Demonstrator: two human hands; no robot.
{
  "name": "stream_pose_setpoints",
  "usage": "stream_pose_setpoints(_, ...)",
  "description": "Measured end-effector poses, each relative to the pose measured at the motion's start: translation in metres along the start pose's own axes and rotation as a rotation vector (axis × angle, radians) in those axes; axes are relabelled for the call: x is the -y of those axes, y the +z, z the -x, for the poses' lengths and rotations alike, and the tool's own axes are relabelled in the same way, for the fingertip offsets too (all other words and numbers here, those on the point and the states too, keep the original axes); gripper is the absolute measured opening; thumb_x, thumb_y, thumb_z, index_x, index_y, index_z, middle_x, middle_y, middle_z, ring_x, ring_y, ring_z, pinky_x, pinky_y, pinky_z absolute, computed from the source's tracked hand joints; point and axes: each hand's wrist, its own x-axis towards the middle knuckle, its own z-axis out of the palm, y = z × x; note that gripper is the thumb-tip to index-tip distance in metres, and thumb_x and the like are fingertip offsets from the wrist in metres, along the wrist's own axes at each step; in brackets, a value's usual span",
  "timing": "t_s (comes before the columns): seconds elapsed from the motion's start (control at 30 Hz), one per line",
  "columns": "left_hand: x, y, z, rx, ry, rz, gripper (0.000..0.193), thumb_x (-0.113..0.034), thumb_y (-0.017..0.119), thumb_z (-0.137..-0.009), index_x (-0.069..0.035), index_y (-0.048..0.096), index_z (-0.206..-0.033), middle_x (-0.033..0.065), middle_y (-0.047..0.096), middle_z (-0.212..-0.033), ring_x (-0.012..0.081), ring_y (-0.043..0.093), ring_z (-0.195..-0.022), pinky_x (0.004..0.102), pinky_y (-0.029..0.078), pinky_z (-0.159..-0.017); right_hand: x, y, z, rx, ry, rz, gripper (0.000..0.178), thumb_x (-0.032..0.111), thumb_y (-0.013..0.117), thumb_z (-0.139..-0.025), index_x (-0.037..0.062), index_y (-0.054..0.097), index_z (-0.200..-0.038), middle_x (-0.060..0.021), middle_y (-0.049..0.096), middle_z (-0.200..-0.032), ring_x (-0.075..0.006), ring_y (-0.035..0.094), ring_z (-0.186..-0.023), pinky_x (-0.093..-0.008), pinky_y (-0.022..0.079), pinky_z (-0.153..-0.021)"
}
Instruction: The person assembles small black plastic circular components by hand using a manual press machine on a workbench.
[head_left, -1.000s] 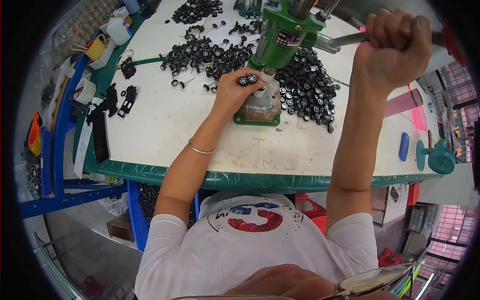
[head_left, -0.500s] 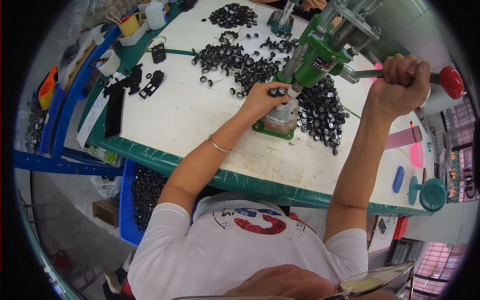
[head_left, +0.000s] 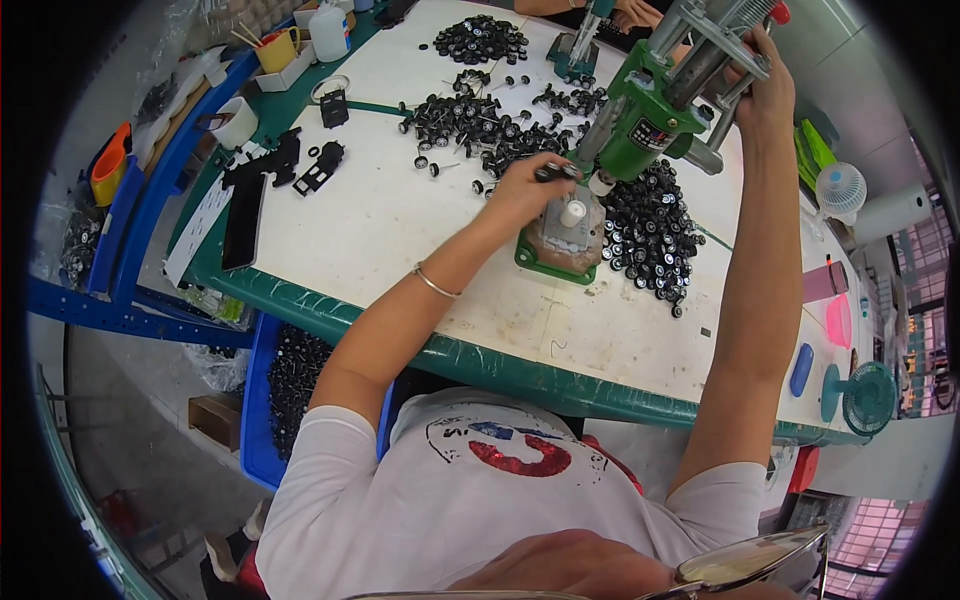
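My left hand (head_left: pixel 528 190) pinches a pair of small black toy wheels (head_left: pixel 556 173) beside the green hand press (head_left: pixel 638 125). Below those wheels, a white round post (head_left: pixel 573 213) stands up from the metal block on the press base (head_left: pixel 555 268). The white tip of the ram (head_left: pixel 601 184) hangs above the post, with a gap between. At the upper right, my right hand (head_left: pixel 768 95) is closed around the raised press lever, whose red knob (head_left: pixel 780 12) shows just above the fingers. The machine's top partly hides those fingers.
Loose black wheels (head_left: pixel 655 225) lie heaped right of the press; wheels on axles (head_left: pixel 480 130) spread behind my left hand. Black plastic parts (head_left: pixel 320 168) and a phone (head_left: pixel 244 225) lie at left. A blue bin (head_left: pixel 262 400) stands below the table edge. Another person's hands (head_left: pixel 635 12) show at the far side.
My right hand has swung the lever up and away, and the ram has risen off the post. My left hand has drawn slightly up with the wheels. The view has shifted a little.
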Motion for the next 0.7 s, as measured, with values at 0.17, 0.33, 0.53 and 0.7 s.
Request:
stream_pose_setpoints(0.17,0.012,-0.087,-0.005,-0.301,0.422,-0.711,0.017,-0.012,0.069,-0.077,-0.006,0.07,-0.093,0.0053,0.068,-0.084,0.015,0.061,-0.077,0.0274,0.047,-0.066,-0.015,0.013,0.06,-0.089,-0.058,0.144,0.033,0.036,0.051,-0.095,0.0042,0.06,-0.101,-0.0006,0.057,-0.077,-0.0119,0.052,-0.065,-0.0264,0.042,-0.06)
stream_pose_setpoints(0.33,0.02,-0.163,0.004,-0.341,0.231,-1.27,0.023,-0.004,0.065,-0.071,-0.005,0.069,-0.094,0.014,0.063,-0.093,0.0329,0.061,-0.087,0.0388,0.048,-0.077,-0.031,-0.041,0.105,-0.182,-0.025,0.367,0.03,0.033,0.057,-0.089,0.0035,0.063,-0.085,-0.0007,0.051,-0.071,-0.0093,0.05,-0.056,-0.0217,0.037,-0.045)
stream_pose_setpoints(0.53,0.007,-0.134,0.01,-0.245,0.22,-1.419,0.018,-0.009,0.064,-0.075,-0.004,0.068,-0.092,0.0134,0.064,-0.09,0.0306,0.062,-0.082,0.0396,0.048,-0.074,-0.087,-0.099,0.166,0.084,0.212,0.997,0.022,0.028,0.062,-0.086,0.0079,0.066,-0.094,-0.0059,0.063,-0.085,-0.0139,0.06,-0.07,-0.0274,0.047,-0.06)
stream_pose_setpoints(0.7,0.001,-0.127,0.01,-0.216,-0.182,-1.033,0.016,-0.013,0.066,-0.08,-0.002,0.067,-0.092,0.0114,0.065,-0.074,0.0194,0.064,-0.061,0.0326,0.049,-0.058,-0.114,-0.087,0.198,0.381,-0.278,1.493,0.013,0.017,0.063,-0.081,0.0099,0.065,-0.092,-0.0076,0.059,-0.092,-0.0283,0.06,-0.081,-0.0385,0.049,-0.07)
